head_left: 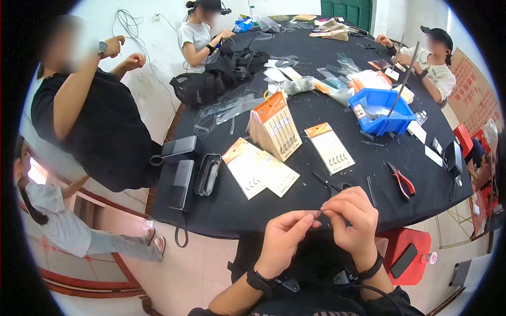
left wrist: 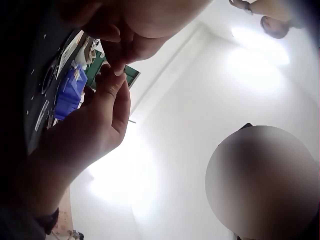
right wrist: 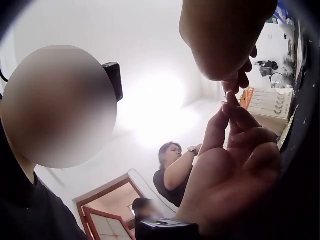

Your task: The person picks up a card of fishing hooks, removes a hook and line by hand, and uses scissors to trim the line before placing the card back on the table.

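Near the table's front edge, the left hand (head_left: 284, 239) and right hand (head_left: 354, 224) meet fingertip to fingertip. Between them is a tiny dark item (head_left: 320, 211), pinched by thumb and forefinger on both sides; it is too small to identify. In the left wrist view the right hand (left wrist: 92, 125) reaches up to the left hand (left wrist: 155, 17). The right wrist view has the left hand (right wrist: 235, 160) below, its thumb and forefinger together, touching the right hand (right wrist: 225, 40). Just beyond the hands lie black scissors (head_left: 329, 184). Hook cards (head_left: 255, 171) lie farther left.
Red-handled pliers (head_left: 403, 181) lie at right, below a blue bin (head_left: 382, 110) holding a rod. A card stack (head_left: 276, 126) stands mid-table, beside a single card (head_left: 330, 148). Two dark boxes (head_left: 181, 184) and an open case (head_left: 208, 175) sit at left. Several people are around the table.
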The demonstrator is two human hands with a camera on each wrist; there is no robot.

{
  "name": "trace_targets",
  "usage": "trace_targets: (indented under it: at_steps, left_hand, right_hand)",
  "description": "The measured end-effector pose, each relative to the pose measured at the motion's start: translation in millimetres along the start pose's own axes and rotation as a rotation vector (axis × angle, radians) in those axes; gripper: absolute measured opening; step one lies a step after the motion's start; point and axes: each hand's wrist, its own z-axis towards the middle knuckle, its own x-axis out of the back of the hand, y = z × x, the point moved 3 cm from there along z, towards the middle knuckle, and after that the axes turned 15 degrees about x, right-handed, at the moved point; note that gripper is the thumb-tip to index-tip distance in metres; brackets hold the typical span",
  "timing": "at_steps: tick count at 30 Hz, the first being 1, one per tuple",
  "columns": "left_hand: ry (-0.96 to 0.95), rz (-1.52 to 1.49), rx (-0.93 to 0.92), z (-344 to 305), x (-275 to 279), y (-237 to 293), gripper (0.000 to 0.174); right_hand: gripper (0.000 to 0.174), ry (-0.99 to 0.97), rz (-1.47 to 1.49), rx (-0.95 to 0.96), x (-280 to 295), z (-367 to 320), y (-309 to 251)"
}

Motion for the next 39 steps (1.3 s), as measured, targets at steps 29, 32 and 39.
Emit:
trace_targets:
  at_steps: [29, 32, 39]
  left_hand:
    - [0.008, -0.430, 0.303, -34.7, 41.4, 29.6, 0.021]
    - [0.021, -0.346, 0.235, -38.5, 42.2, 29.6, 0.023]
    - [0.216, 0.181, 0.015, -54.8, 22.2, 38.5, 0.027]
  right_hand:
    - [0.012, -0.015, 0.052, 0.057, 59.3, 4.0, -3.0]
    - [0.012, -0.021, 0.050, 0.059, 60.3, 1.6, -6.4]
    - [0.010, -0.045, 0.135, 0.021, 60.1, -4.2, -18.0]
